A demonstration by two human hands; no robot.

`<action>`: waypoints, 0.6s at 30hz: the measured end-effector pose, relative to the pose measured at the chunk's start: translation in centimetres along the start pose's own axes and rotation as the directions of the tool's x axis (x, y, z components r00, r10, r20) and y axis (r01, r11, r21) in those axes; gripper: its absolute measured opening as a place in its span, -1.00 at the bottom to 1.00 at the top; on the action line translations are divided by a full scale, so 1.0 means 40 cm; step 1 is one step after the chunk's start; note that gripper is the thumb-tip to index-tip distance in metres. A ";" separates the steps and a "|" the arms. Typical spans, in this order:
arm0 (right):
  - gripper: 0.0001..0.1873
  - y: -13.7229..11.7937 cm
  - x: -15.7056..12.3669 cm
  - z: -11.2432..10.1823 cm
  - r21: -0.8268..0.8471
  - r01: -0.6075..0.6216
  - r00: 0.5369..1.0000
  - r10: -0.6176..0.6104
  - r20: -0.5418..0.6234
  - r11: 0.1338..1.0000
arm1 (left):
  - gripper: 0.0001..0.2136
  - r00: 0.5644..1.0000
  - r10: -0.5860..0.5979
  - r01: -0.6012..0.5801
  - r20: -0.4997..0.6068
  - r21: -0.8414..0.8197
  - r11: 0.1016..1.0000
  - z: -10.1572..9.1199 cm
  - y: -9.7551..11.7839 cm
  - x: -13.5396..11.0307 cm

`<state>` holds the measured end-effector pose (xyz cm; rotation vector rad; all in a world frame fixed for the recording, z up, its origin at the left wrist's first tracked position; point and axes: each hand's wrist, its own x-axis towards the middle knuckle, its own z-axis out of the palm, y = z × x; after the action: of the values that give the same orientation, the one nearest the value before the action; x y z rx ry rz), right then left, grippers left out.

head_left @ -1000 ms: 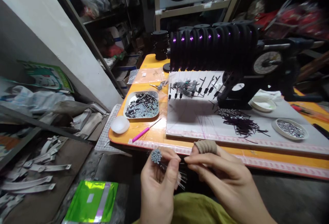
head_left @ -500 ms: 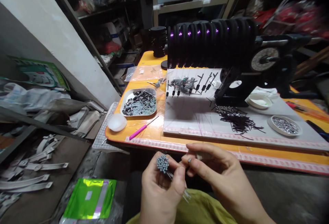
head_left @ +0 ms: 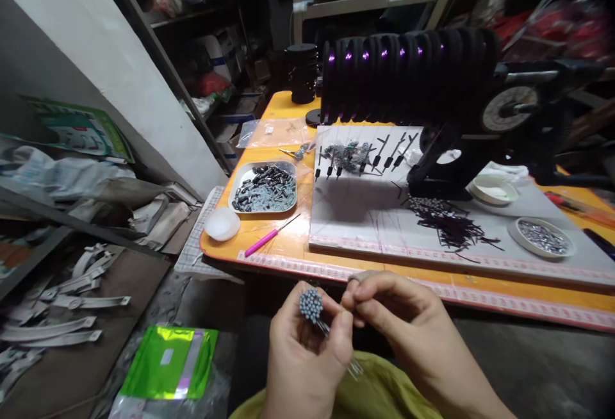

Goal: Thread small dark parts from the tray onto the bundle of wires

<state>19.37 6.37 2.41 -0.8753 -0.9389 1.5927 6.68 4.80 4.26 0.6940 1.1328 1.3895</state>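
L hand [head_left: 307,348] upright, grip round grey-tipped wires [head_left: 311,304], R hand [head_left: 406,310] slanted, grip narrow, contents unclear

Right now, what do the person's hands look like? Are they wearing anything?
The left hand and right hand have no gloves, and no sleeves or watch show. A dull grey-brown cover seems to sit on one right finger, mostly hidden.

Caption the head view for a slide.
Left hand holding a grey-ended bundle, right hand close beside it, at a yellow table bearing a pink-handled tool.
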 end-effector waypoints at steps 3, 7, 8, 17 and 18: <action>-0.96 0.009 0.002 -0.006 0.022 -0.021 0.999 0.021 0.042 1.000 | -0.80 1.000 -0.007 0.008 0.012 -0.016 1.000 0.001 0.002 0.000; -0.97 0.022 0.007 -0.013 0.032 -0.029 0.996 0.026 0.085 0.999 | -0.79 0.999 -0.011 0.012 0.036 -0.028 1.000 0.000 0.001 0.000; -0.97 0.024 0.007 -0.014 0.037 -0.036 0.995 0.032 0.091 0.999 | -0.79 0.999 -0.012 0.013 0.039 -0.028 1.000 0.000 0.000 -0.001; -0.87 0.013 0.003 -0.003 0.026 -0.084 0.995 0.083 0.049 0.996 | -0.79 0.998 -0.048 0.049 0.042 -0.026 0.998 0.000 0.002 -0.001; -0.81 0.010 0.005 0.001 0.002 -0.076 0.997 0.076 0.025 0.997 | -0.79 0.998 -0.049 0.050 0.044 -0.026 0.998 0.000 0.003 -0.001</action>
<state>19.14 6.50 2.06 -0.9006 -0.9299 1.6730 6.64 4.78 4.37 0.6693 1.0887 1.3396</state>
